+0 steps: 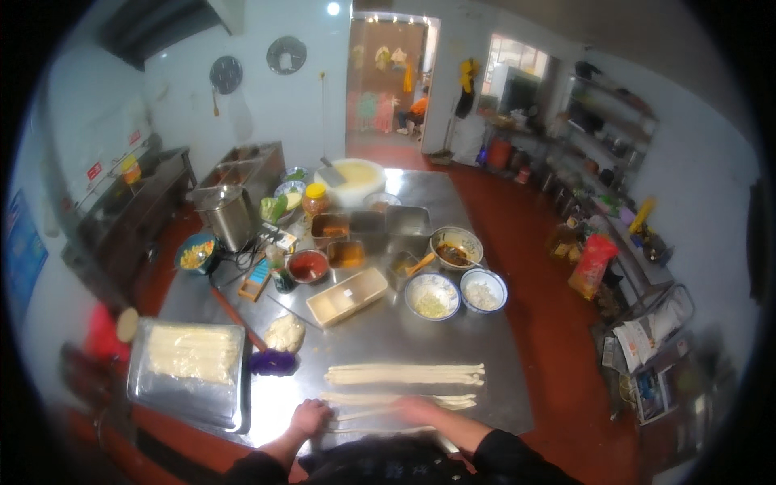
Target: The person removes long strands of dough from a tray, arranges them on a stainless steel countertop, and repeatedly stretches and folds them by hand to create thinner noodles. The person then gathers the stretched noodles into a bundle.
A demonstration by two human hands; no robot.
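Note:
Long strips of dough [405, 374] lie side by side across the steel table in front of me. Nearer my body is a second group of strips [454, 401], with single strands below it. My left hand [313, 416] rests at the left end of a strand, fingers curled; whether it grips the dough is unclear. My right hand [417, 410], blurred, is over the middle of the strands, its fingers partly hidden. A lump of dough [285, 333] sits beyond my left hand, beside a purple cloth or bag [274, 362].
Left stands a metal tray [187, 401] of film-covered dough strips. Beyond the hands are a rectangular container [348, 297], bowls [433, 296], a red sauce bowl [308, 266], a steel pot [226, 217] and a wooden-handled tool [237, 317]. A person [414, 111] sits beyond the doorway.

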